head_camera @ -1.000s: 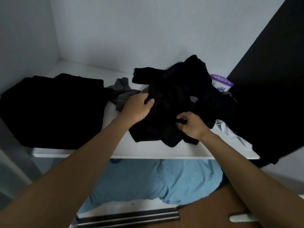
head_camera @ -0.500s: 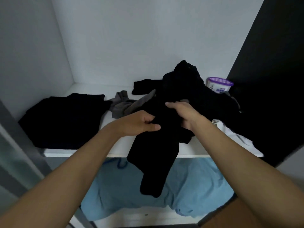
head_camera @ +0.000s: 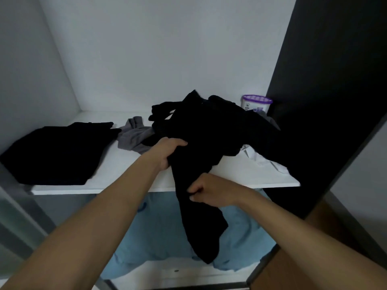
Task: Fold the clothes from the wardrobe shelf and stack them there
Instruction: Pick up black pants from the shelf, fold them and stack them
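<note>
Both hands held one black garment [head_camera: 199, 222]: the left hand [head_camera: 167, 152] clenched a bunch of it above the white shelf [head_camera: 129, 164], and the right hand [head_camera: 206, 190] pinched it lower, just past the shelf's front edge, while its loose end hung before blue fabric [head_camera: 159, 237] below. Its upper part merged with a dark heap [head_camera: 209, 126] on the shelf. A folded black pile [head_camera: 56, 151] lay left, a grey garment [head_camera: 134, 137] between, a white cloth [head_camera: 263, 160] and purple-lidded tub [head_camera: 256, 103] right
</note>
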